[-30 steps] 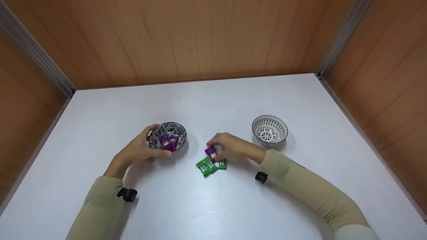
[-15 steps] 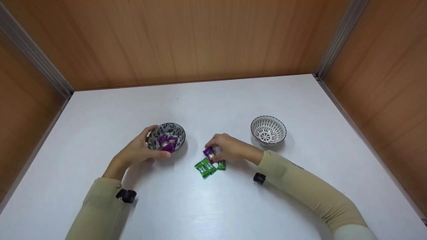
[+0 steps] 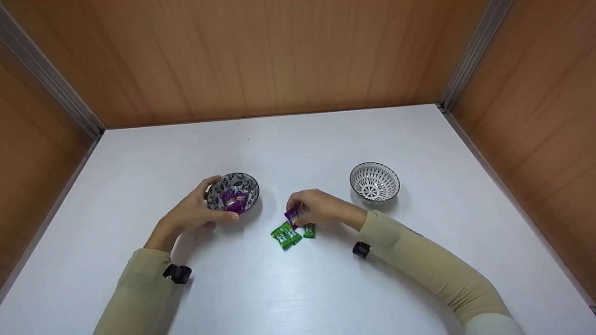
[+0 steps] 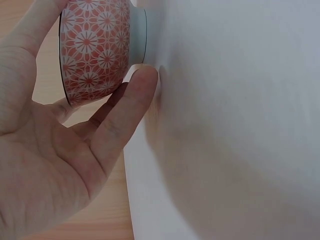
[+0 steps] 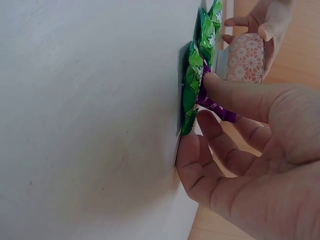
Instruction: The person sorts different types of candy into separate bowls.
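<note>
In the head view my left hand (image 3: 193, 211) holds a small patterned bowl (image 3: 249, 184) by its left side, thumb along the near rim. Several purple wrapped candies (image 3: 234, 201) lie inside it. The left wrist view shows the bowl's red flowered outside (image 4: 95, 45), its foot close to the white tabletop. My right hand (image 3: 319, 207) pinches another purple wrapped candy (image 3: 291, 215) between thumb and fingers. Right below that hand lie several green wrapped candies (image 3: 286, 235). The right wrist view has the pinched purple candy (image 5: 216, 107) right behind a green one (image 5: 191, 82).
A second bowl (image 3: 375, 182), white with black dashes inside, stands right of my right hand. The white table (image 3: 288, 288) is bounded by wooden panels (image 3: 279, 56) at the back and both sides. Each sleeve carries a small black wrist camera (image 3: 177, 273).
My right fingers have closed in a little over the purple candy, which shows less now. My left hand and the bowl stay nearly still.
</note>
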Motion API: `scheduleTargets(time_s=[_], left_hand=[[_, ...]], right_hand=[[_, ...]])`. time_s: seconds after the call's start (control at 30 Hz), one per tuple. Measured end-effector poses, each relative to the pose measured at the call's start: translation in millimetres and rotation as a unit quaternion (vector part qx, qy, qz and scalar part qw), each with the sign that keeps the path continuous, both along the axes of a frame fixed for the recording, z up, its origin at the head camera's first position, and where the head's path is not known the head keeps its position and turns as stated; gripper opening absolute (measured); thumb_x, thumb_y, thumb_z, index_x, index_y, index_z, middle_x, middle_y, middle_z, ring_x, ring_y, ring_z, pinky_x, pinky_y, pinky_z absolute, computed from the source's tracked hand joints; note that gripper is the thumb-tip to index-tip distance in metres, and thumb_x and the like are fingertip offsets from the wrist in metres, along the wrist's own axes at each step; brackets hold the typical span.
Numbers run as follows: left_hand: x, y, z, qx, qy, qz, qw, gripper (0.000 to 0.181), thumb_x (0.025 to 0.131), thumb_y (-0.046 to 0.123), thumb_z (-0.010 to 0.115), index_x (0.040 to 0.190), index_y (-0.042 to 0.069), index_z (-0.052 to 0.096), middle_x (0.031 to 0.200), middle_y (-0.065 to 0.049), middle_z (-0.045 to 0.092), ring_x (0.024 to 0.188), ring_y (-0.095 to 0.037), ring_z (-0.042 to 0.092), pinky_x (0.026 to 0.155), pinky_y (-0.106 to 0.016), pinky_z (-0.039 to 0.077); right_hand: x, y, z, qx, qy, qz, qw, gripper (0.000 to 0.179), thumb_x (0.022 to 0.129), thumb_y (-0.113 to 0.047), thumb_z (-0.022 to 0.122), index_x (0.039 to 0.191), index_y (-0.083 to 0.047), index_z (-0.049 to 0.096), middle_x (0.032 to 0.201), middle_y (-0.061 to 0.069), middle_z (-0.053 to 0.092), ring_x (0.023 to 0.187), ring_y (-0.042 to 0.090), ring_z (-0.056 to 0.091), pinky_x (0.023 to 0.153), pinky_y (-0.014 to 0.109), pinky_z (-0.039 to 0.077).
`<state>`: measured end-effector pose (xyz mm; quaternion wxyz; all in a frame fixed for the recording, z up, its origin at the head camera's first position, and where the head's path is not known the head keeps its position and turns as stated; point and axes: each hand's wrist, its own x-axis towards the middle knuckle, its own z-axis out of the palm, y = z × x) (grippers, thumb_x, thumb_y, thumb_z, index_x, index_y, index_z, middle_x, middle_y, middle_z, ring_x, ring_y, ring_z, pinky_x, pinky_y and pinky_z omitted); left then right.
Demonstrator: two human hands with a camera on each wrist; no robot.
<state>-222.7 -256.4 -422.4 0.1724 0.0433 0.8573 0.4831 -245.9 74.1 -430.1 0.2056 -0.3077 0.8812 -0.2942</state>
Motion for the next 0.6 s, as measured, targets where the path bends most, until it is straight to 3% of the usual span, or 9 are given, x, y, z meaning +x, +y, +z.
scheduleTargets(time_s=[0.13,0.4,0.6], left_hand=[[-0.3,-0.1,-1.4,0.003,-0.004,0.001,1.0000,0.127,0.068,0.036,0.096,0.163,0.021,0.012,0.140,-0.028,0.042,0.114,-0.038,0.057,0.076,-0.043,0.060],[-0.2,0.0,-0.6,-0.003,-0.002,-0.002,1.0000,0.127,0.069,0.037,0.096,0.163,0.022,0.012,0.141,-0.028,0.043,0.109,-0.036,0.059,0.077,-0.043,0.060],[0.8,-0.1,-0.8,-0.003,0.000,0.001,1.0000,0.127,0.068,0.037,0.096,0.163,0.021,0.012,0.140,-0.028,0.043,0.109,-0.036,0.059,0.077,-0.043,0.060]], right_hand=[[2.1,1.0,1.0,-0.012,-0.028,-0.009,0.9995,0.027,0.088,-0.004,0.077,0.112,-0.011,0.069,0.103,-0.003,0.069,0.094,0.016,0.061,0.086,0.033,0.053],[1.2,0.6,0.7,-0.024,-0.026,0.003,0.9994,0.024,0.091,-0.005,0.075,0.114,-0.011,0.068,0.099,-0.002,0.068,0.093,0.014,0.062,0.086,0.031,0.053],[-0.6,-0.7,1.6,-0.049,-0.051,0.007,0.9975,0.021,0.093,-0.002,0.071,0.113,-0.010,0.069,0.102,0.000,0.070,0.095,0.016,0.067,0.082,0.029,0.056]])
